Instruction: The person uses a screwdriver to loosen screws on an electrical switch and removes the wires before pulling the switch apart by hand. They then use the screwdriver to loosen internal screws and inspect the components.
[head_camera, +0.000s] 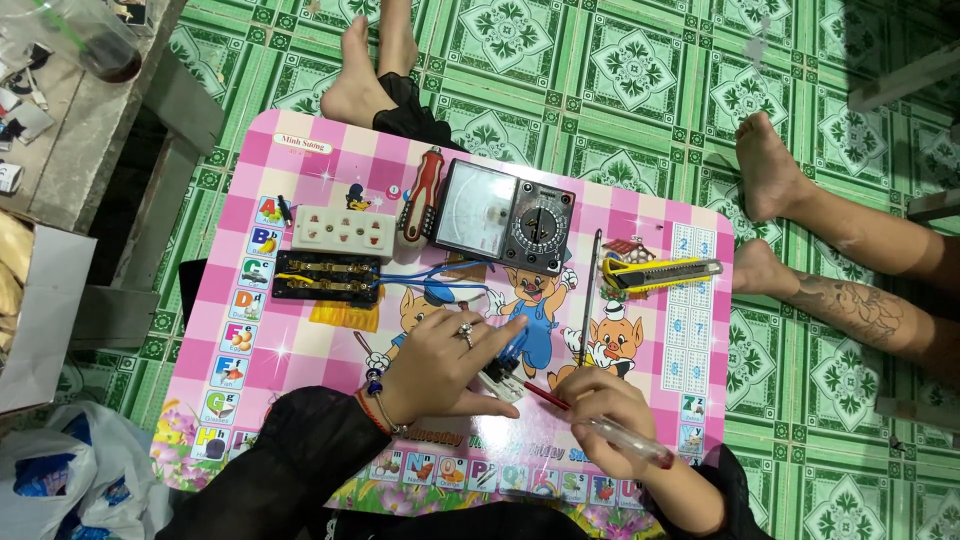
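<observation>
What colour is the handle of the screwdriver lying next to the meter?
Red and black, on the screwdriver beside the grey analogue meter; the head view shows it.

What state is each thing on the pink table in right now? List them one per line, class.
White plastic socket cover: off, lying apart from its base.
Black socket base with brass strips: open, blue wires attached.
Yellow utility knife: lying flat, blade state unclear.
Analog multimeter: lying face up.
Left hand: pressing a small white part.
Right hand: gripping a clear-handled screwdriver.
</observation>
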